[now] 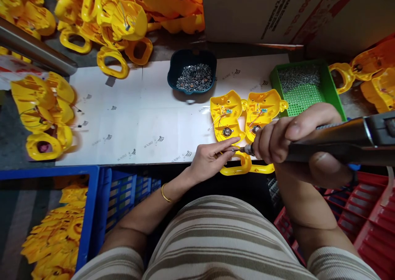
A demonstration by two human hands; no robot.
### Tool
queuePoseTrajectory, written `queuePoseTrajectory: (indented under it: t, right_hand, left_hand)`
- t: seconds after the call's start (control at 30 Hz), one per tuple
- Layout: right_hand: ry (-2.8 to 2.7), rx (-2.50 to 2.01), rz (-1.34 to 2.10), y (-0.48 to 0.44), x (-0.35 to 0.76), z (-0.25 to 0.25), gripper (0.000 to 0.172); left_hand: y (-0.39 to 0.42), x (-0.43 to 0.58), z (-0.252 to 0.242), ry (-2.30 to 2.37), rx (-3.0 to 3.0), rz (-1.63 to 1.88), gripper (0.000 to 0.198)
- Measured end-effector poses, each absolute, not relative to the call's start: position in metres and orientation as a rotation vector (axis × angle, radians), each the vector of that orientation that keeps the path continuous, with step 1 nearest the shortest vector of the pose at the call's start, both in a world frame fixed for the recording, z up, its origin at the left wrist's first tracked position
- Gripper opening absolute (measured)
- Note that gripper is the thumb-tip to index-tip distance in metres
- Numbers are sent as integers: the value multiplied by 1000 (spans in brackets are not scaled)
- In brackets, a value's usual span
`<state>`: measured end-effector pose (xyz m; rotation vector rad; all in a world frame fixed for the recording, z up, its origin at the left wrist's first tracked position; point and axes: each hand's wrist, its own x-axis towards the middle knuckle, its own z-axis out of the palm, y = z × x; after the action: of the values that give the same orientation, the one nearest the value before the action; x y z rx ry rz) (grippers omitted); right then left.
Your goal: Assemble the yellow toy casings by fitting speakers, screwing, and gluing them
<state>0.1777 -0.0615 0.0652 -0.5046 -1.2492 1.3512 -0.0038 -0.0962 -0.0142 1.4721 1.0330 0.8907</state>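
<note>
Two yellow plastic toy shells lie open side by side near the table's front edge, the left shell (226,114) and the right shell (264,109), each showing wires, a small circuit board and a round speaker. My right hand (290,138) is wrapped round a dark electric screwdriver (345,140), whose tip points left over the shells' lower part. My left hand (211,158) pinches something small at the screwdriver's tip, fingers pressed together. A gold bangle sits on that wrist.
A dark teal bowl (177,72) of screws stands behind the shells, a green tray (331,88) of screws to the right. Yellow shells are heaped at the back, left (46,115), far right, and in a blue crate (89,214). Red crates (373,226) sit at lower right, a cardboard box (277,12) behind.
</note>
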Motion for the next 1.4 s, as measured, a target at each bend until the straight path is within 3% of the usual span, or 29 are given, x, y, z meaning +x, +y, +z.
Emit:
queuePoseTrajectory:
  t: [0.23, 0.43, 0.57, 0.63, 1.4]
  right_hand:
    - [-1280, -512, 1287, -66, 170, 74, 24]
    - [-1331, -375, 1235, -45, 174, 64, 23]
    - [-1246, -389, 1138, -33, 160, 42, 20]
    - [-1245, -420, 1112, -30, 152, 33, 22]
    - [-1376, -407, 1189, -24, 144, 2, 24]
  left_hand:
    - [-95, -6, -4, 1052, 1595, 828, 60]
    - [-96, -16, -10, 1446, 2031, 1128, 57]
    - [-96, -13, -27, 1699, 2089, 897, 92]
    - [-97, -8, -32, 1731, 2066, 769, 100]
    - [-96, 1, -25, 1704, 2088, 527, 84]
